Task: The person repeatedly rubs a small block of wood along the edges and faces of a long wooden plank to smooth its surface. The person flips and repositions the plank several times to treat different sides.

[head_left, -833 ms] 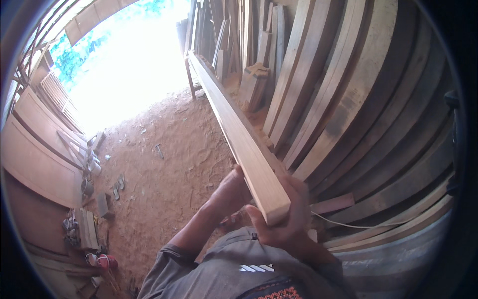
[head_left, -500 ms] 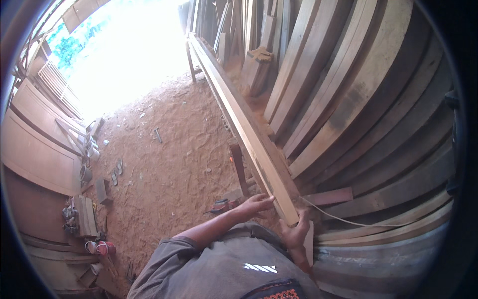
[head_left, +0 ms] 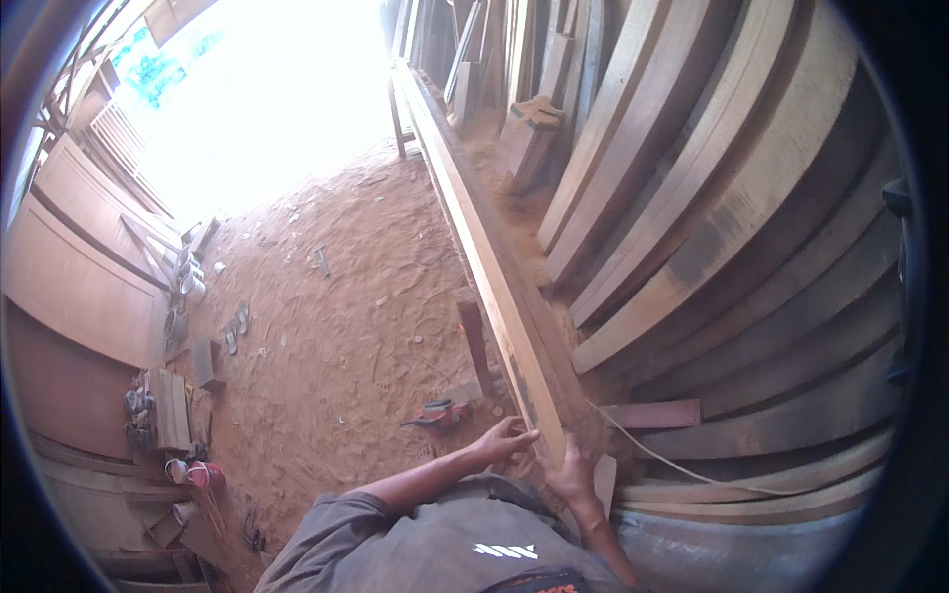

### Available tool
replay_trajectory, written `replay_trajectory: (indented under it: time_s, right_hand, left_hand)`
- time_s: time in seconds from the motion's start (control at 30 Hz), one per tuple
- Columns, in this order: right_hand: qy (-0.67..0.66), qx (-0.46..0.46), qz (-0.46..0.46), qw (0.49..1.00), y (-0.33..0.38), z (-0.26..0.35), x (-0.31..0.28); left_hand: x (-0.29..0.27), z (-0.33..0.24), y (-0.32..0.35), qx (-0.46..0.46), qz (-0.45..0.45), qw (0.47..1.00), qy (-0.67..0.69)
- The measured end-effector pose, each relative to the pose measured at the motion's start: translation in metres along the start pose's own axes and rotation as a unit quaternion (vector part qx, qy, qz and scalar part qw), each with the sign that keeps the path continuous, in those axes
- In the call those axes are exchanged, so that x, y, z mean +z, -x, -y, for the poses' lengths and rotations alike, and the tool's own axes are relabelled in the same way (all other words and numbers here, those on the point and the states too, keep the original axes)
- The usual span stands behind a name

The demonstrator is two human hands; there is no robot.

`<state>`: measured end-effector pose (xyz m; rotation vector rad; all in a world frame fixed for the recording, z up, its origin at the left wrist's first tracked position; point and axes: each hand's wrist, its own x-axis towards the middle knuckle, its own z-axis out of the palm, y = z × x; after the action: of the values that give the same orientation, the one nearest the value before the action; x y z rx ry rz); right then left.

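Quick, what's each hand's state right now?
Left hand: fingers at left edge of wooden beam; grip cannot be told.
Right hand: holding the wooden beam's near end.

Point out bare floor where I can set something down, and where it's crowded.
Mostly bare: the dirt floor between the sandals and the red tool, nearer than the hammer, apart from small scraps. Crowded: beyond the long board, planks fill the right; buckets and wood blocks line the left.
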<state>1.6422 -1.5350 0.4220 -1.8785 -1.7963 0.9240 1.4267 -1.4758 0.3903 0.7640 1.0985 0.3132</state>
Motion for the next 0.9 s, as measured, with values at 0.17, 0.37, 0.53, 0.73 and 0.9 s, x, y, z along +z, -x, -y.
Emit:
replay_trajectory:
  time_s: [0.17,0.37,0.53,0.73,0.9]
  right_hand:
    - [0.019,-0.024,0.001,1.0,-0.006,0.0,0.003]
    - [-0.162,0.061,0.104,0.979,0.007,-0.003,-0.002]
    - [-0.382,0.134,0.2,0.892,0.031,0.004,0.014]
    - [-0.285,0.185,0.126,0.932,0.055,0.007,0.073]
    - [-0.226,0.083,0.039,0.97,0.061,0.0,0.112]
  left_hand:
    - [-0.001,0.016,0.009,-0.05,-0.035,0.997,0.049]
    - [-0.001,0.035,0.02,-0.051,0.032,0.995,0.086]
    - [-0.025,0.073,0.029,-0.049,0.069,0.994,0.075]
    - [-0.034,0.138,0.051,-0.036,0.076,0.994,0.068]
    - [-0.027,0.165,0.059,-0.033,0.069,0.989,0.126]
